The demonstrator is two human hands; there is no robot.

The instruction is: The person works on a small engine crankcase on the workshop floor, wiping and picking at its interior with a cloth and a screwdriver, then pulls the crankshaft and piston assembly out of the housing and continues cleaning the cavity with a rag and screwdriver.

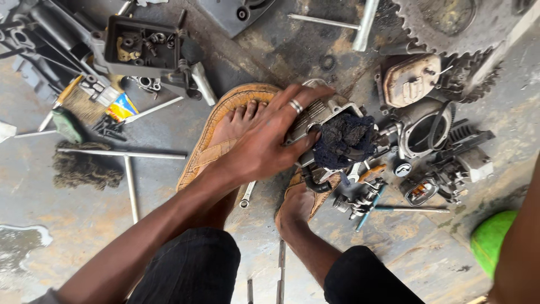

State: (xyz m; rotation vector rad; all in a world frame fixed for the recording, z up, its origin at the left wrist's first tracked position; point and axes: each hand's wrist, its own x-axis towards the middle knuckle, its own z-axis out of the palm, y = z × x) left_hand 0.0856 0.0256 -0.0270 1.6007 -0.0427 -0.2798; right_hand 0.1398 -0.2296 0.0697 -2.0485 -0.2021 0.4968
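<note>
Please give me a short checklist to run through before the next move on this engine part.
1. Left hand flat on the engine part: ok.
2. Dark rag sits against the part: ok.
3. Part braced between both sandalled feet: ok.
4. Right hand's grip: cannot tell; only the arm shows at the frame edge.
5. Spanner close by on the floor: ok.
6. Floor around the part free of loose parts: not ok.

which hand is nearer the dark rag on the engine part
Left. The left hand rests on the engine part, its thumb touching the dark rag. The right hand is out of view; only its forearm shows at the frame's right edge.
</note>
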